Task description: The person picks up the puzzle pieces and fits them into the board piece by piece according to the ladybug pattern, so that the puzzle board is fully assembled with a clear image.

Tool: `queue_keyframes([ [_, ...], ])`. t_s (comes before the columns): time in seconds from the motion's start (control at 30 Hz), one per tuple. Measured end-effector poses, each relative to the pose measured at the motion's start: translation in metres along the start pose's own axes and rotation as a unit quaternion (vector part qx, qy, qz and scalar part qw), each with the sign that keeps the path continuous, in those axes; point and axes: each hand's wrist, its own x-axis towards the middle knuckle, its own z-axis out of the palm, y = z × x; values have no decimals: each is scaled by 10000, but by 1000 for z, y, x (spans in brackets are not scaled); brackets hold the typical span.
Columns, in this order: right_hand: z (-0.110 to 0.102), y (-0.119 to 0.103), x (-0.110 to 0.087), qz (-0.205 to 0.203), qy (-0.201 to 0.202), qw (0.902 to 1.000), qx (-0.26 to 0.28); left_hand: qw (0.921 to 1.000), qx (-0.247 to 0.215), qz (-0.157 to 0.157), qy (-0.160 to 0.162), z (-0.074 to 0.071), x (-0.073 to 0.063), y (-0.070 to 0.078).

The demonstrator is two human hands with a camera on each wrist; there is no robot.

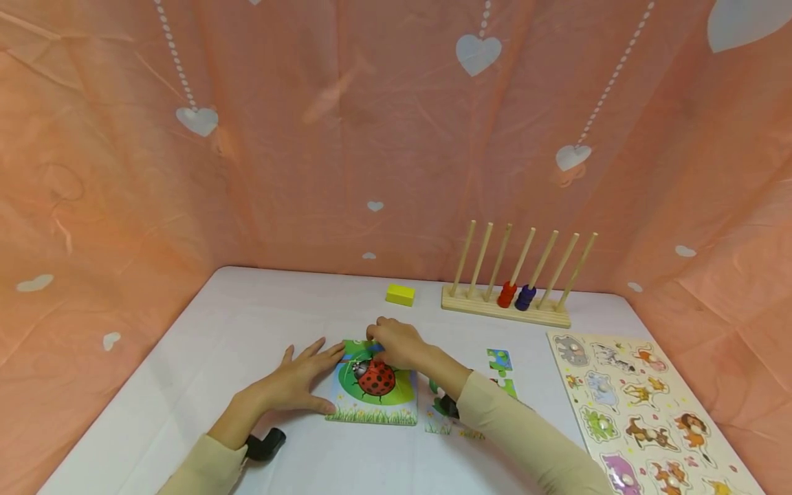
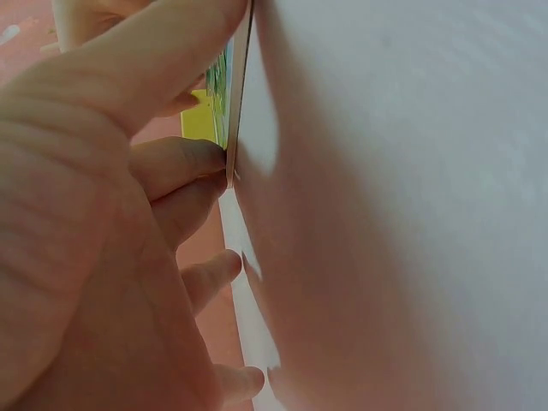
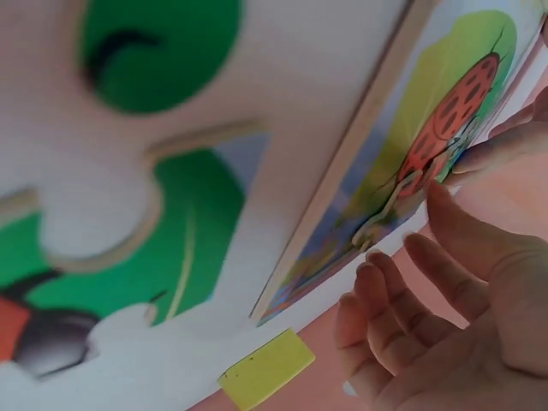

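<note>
A square ladybug jigsaw board (image 1: 370,415) lies flat on the table between both hands. My left hand (image 1: 297,379) spreads along its left side, thumb at the lower corner and index finger at the upper one. In the left wrist view, the left hand's fingertips (image 2: 210,157) touch the board's edge (image 2: 243,77). The right hand (image 1: 396,340) is at the board's top edge, fingers bent. In the right wrist view its thumb (image 3: 458,223) reaches the ladybug picture (image 3: 454,103), with a gap between thumb and fingers, close to a piece's pale curved outline.
Loose jigsaw pieces (image 1: 499,360) lie right of the board, partly under the right sleeve (image 1: 520,426). Behind are a yellow block (image 1: 400,295) and a wooden peg rack (image 1: 507,313) with red and purple beads. An animal puzzle board (image 1: 643,405) lies at the right.
</note>
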Motion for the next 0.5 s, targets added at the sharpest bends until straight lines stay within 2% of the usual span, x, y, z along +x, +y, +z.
queue_keyframes([
  [0.17, -3, 1, -13, -232, 103, 9995, -186, 10000, 30, 26, -12, 0, 1, 1],
  [0.4, -2, -11, -37, -501, -886, 9933, -549, 10000, 33, 70, -18, 0, 1, 0],
  [0.5, 3, -15, -41, -494, -1097, 9912, -549, 10000, -12, 73, -25, 0, 0, 0],
])
